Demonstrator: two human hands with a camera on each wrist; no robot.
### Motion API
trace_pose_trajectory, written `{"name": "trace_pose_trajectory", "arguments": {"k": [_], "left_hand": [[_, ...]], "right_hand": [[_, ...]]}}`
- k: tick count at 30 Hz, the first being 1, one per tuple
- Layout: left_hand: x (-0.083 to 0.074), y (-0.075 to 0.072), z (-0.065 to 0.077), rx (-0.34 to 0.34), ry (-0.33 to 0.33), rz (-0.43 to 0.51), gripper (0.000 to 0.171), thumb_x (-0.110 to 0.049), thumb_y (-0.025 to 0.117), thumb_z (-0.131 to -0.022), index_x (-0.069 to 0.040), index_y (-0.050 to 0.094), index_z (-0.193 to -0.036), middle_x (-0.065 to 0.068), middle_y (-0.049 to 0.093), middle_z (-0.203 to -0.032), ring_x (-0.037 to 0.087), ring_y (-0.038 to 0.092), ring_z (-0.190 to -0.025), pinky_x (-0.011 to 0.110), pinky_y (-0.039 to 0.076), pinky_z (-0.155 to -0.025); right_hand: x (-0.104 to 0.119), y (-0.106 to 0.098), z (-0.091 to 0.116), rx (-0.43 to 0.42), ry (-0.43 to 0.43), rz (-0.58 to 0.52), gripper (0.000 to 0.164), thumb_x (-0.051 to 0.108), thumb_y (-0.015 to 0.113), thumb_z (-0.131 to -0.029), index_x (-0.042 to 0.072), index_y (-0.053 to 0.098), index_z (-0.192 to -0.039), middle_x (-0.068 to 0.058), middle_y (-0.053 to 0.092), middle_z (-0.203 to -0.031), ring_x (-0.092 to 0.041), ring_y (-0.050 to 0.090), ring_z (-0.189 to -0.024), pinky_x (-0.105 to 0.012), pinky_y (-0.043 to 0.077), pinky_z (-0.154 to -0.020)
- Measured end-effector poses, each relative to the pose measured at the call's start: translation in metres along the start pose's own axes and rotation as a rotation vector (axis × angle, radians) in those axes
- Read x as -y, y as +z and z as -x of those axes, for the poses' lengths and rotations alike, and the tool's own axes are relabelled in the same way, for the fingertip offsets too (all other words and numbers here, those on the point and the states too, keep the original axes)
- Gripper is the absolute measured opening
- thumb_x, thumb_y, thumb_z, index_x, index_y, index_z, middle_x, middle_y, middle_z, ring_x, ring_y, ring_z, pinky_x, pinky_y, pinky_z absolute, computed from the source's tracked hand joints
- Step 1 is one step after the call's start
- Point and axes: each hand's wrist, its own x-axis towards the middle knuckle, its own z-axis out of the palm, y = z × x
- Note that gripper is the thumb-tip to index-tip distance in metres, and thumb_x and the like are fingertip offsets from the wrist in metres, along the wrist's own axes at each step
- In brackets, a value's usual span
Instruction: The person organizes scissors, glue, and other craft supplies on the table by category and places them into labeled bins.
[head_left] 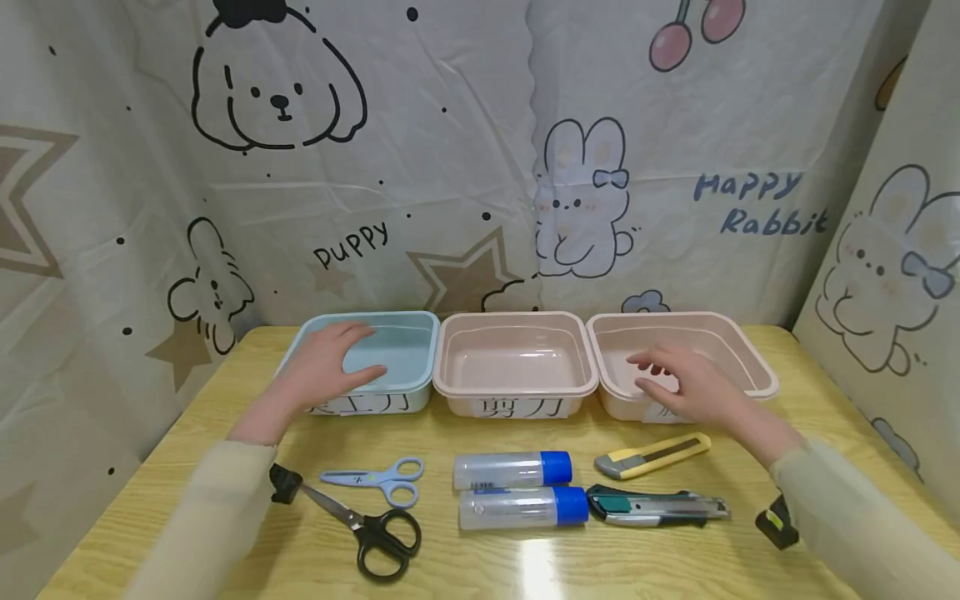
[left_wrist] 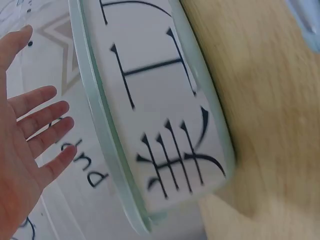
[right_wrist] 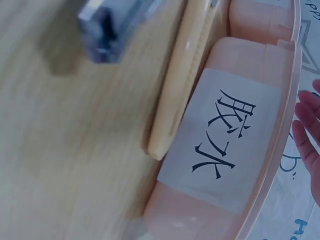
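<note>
1. Currently the left hand (head_left: 327, 360) hangs over the blue bin (head_left: 405, 358), fingers loosely extended, thumb apart, holding nothing; it covers the bin's left part.
2. Right hand (head_left: 692, 385) above the front of the right pink bin (head_left: 611, 358): fingers slightly bent, thumb apart, nothing gripped.
3. Blue bin's label (left_wrist: 160, 110): first character partly covered in head view; left wrist view cuts off the label's far end.
4. Right bin's label (right_wrist: 220, 140): mostly behind the hand in head view; reads 胶水 in right wrist view.
5. Middle pink bin (head_left: 517, 358), label 剪刀, stands between the two.
6. Rear tube (head_left: 495, 471) and front tube (head_left: 506, 509), blue-capped, lie before it; fine print illegible.
7. Yellow cutter (head_left: 652, 456) lies before the right bin, green cutter (head_left: 658, 507) nearer; contact between the latter and the front tube's cap unclear.
8. Blue scissors (head_left: 378, 481) lie behind black scissors (head_left: 371, 525); the black pair's tip is hard to separate from the left wrist device (head_left: 286, 483).
</note>
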Motion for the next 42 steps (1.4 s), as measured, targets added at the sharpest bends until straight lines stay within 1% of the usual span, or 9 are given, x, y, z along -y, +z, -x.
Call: {"name": "trace_pose_trajectory", "arguments": {"k": [5,11,14,18,22,25,31,36,42], "left_hand": [[0.013,-0.002,0.013,-0.001,-0.091,0.066,0.073,-0.061,0.054,-0.081,-0.007,0.047,-0.130,0.016,0.047,-0.132,0.036,0.040,-0.122,0.054,0.034,-0.097],[0.026,0.000,0.030,-0.004,-0.194,0.174,0.074,-0.054,0.059,-0.081,-0.005,0.042,-0.134,0.020,0.039,-0.138,0.040,0.035,-0.125,0.058,0.031,-0.097],[0.031,0.002,0.037,-0.009,-0.238,0.212,0.076,-0.052,0.061,-0.080,-0.005,0.040,-0.135,0.022,0.035,-0.140,0.042,0.030,-0.127,0.060,0.028,-0.097],[0.039,0.004,0.043,-0.032,-0.258,0.236,0.079,-0.052,0.063,-0.078,-0.002,0.039,-0.135,0.025,0.034,-0.139,0.044,0.028,-0.127,0.061,0.025,-0.099],[0.047,0.009,0.050,-0.048,-0.265,0.251,0.082,-0.049,0.068,-0.076,0.001,0.039,-0.134,0.026,0.032,-0.140,0.047,0.025,-0.127,0.063,0.021,-0.100],[0.051,0.012,0.054,-0.044,-0.302,0.263,0.087,-0.048,0.070,-0.074,0.003,0.035,-0.136,0.027,0.025,-0.143,0.049,0.019,-0.128,0.065,0.017,-0.100],[0.051,0.015,0.061,-0.022,-0.403,0.340,0.098,-0.049,0.068,-0.075,0.003,0.020,-0.142,0.029,0.010,-0.146,0.051,0.010,-0.130,0.067,0.020,-0.097],[0.054,0.021,0.064,-0.002,-0.446,0.392,0.101,-0.050,0.066,-0.077,0.004,0.011,-0.144,0.032,0.008,-0.145,0.051,0.015,-0.129,0.066,0.022,-0.097],[0.055,0.027,0.066,-0.011,-0.497,0.458,0.109,-0.050,0.066,-0.077,0.005,-0.001,-0.143,0.035,0.010,-0.142,0.050,0.022,-0.126,0.065,0.024,-0.098]], "right_hand": [[0.006,-0.004,0.015,-0.003,-0.024,-0.051,0.013,0.012,0.069,-0.078,0.016,0.066,-0.090,0.013,0.056,-0.078,0.000,0.049,-0.070,-0.019,0.049,-0.059],[0.011,-0.005,0.033,-0.002,-0.084,-0.102,0.018,0.006,0.073,-0.073,0.019,0.066,-0.084,0.018,0.055,-0.074,0.006,0.046,-0.066,-0.014,0.045,-0.054],[0.012,-0.003,0.041,0.040,-0.116,-0.111,0.020,0.005,0.073,-0.073,0.018,0.068,-0.086,0.015,0.061,-0.079,0.005,0.052,-0.069,-0.016,0.048,-0.057],[0.011,-0.001,0.050,0.142,-0.126,-0.051,0.021,0.014,0.074,-0.074,0.015,0.070,-0.095,0.007,0.068,-0.091,-0.007,0.062,-0.081,-0.028,0.053,-0.068],[0.009,0.002,0.057,0.262,-0.081,-0.021,0.030,0.023,0.071,-0.078,0.015,0.067,-0.107,0.003,0.067,-0.105,-0.020,0.062,-0.096,-0.039,0.051,-0.080],[0.007,0.004,0.061,0.306,-0.046,-0.029,0.033,0.025,0.070,-0.079,0.015,0.066,-0.111,0.002,0.066,-0.109,-0.023,0.061,-0.100,-0.042,0.049,-0.083],[0.003,0.010,0.066,0.327,-0.025,-0.021,0.033,0.019,0.072,-0.076,0.016,0.067,-0.108,-0.001,0.066,-0.109,-0.023,0.061,-0.099,-0.042,0.049,-0.083],[0.001,0.012,0.066,0.328,-0.017,-0.001,0.034,0.014,0.073,-0.073,0.015,0.067,-0.107,-0.001,0.065,-0.106,-0.023,0.060,-0.097,-0.042,0.049,-0.082],[-0.003,0.015,0.065,0.300,-0.024,0.007,0.034,0.013,0.074,-0.071,0.012,0.068,-0.104,-0.002,0.066,-0.104,-0.021,0.061,-0.093,-0.038,0.050,-0.078]]}}
